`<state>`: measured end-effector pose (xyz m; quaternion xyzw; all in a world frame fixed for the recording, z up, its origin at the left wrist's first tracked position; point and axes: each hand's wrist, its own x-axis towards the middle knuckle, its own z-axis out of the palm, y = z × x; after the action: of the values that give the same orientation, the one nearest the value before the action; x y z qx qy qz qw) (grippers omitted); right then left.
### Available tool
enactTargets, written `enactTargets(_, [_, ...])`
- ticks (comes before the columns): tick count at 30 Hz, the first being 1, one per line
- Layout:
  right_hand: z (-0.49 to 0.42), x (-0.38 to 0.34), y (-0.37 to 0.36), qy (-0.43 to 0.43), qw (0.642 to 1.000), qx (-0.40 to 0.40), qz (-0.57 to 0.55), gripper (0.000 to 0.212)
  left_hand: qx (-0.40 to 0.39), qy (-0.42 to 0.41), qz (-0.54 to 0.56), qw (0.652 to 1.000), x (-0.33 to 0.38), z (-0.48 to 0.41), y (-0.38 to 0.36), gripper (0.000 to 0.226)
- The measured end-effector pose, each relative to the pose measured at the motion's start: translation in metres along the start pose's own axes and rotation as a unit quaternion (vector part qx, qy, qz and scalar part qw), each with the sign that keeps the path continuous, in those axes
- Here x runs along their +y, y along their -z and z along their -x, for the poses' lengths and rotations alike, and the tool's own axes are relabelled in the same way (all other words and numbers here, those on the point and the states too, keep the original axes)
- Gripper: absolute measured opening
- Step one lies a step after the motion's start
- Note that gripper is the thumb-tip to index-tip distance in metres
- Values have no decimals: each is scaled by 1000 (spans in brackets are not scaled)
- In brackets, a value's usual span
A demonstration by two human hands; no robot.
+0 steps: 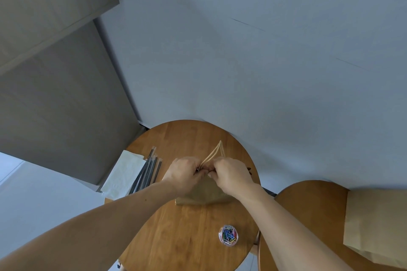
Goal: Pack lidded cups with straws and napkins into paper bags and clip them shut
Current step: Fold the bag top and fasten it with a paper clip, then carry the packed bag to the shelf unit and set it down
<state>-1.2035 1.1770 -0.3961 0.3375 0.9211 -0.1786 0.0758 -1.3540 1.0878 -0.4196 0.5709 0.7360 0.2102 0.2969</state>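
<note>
I saw both hands meet at the mouth of the brown paper bag (204, 196), which stood near the middle of the round wooden desk (187, 237). The left hand (185, 171) and the right hand (231, 174) were curled tight, their fingers (217, 166) pinching the bag's top edge together just below the pale twine handles (214, 154), which stuck up behind the knuckles. I could not tell whether a clip sat between the fingertips, and whatever the bag held was hidden.

To my eye this was the closing step. The risks as I judged them:
- The pinched edge could spring open if either hand let go to reach for the small clear tub of coloured paper clips (228, 235), which stood apart from the bag on the near side.
- Pressing down on the top could tip or crush the bag.
- A clip pushed on crooked might catch one layer only, or tear the paper.

The black wrapped straws (147, 171) and white folded napkins (125, 174) lay to the left, clear of the work. A stack of flat brown bags (374, 226) rested on a second wooden desk (308, 215) at right.
</note>
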Motion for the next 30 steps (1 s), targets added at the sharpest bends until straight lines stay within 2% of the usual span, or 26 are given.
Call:
enactTargets(3, [13, 4, -6, 17, 997, 55, -49, 19, -18, -8, 19, 1000, 1, -1, 7, 10])
enactTargets(5, [25, 9, -8, 44, 986, 119, -106, 23, -18, 1, 39, 999, -2, 1, 11, 4])
enactTargets(8, [43, 23, -7, 57, 965, 229, -117, 23, -43, 30, 43, 998, -18, 9, 13, 35])
enactTargets(10, [55, 37, -6, 10, 959, 266, -100, 33, -56, 55, 38, 996, -31, 16, 12, 63])
enactTargets(13, [71, 58, -10, -88, 969, 213, -85, 69, -58, 98, 27, 993, -48, 26, 10, 75])
enactTargets(16, [81, 73, -23, -149, 973, 94, -150, 84, -68, 133, 38, 988, -60, 34, 3, 59])
enactTargets(18, [81, 75, -33, -169, 958, 44, -226, 75, -72, 150, 47, 985, -63, 38, -1, 40])
enactTargets(20, [77, 76, -42, -186, 944, 33, -271, 55, -69, 158, 50, 984, -64, 40, -5, 28])
enactTargets(23, [70, 75, -50, -215, 941, 45, -256, 23, -62, 158, 33, 985, -61, 40, -7, 21])
enactTargets(30, [65, 65, -42, -204, 932, 78, -288, 1, -6, 157, 30, 987, -58, 54, 3, 18])
